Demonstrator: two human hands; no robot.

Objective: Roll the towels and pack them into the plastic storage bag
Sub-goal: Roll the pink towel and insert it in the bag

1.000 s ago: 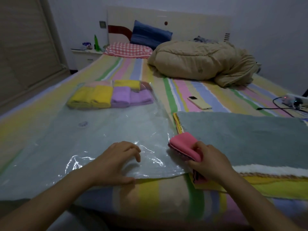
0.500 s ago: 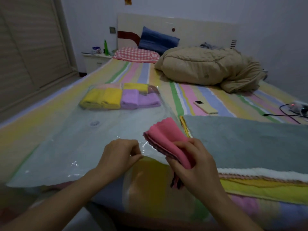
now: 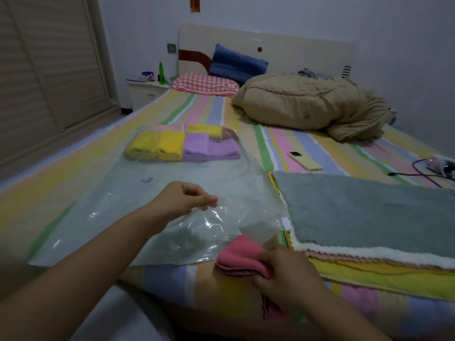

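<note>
**A:** How far along is the packing?

**B:** Partway, I'd judge. The left hand (image 3: 182, 200) pinches the upper sheet of the plastic storage bag (image 3: 110, 205), lifting its mouth. Yellow rolls (image 3: 157, 146) and purple rolls (image 3: 211, 148) already lie at its far end. The right hand (image 3: 288, 274) grips a rolled pink towel (image 3: 241, 257) just at the opening, not yet inside.

**A:** What's left?

**B:** A stack of flat towels (image 3: 369, 212) at the right, grey on top (several layers, none rolled).

**A:** And the room?

**B:** A striped bed (image 3: 278, 141) carries everything. Slatted doors (image 3: 49, 70) stand on the left, then a nightstand (image 3: 145, 92), a tan quilt (image 3: 307, 104), a phone (image 3: 305, 161) and a power strip (image 3: 440, 163).
</note>
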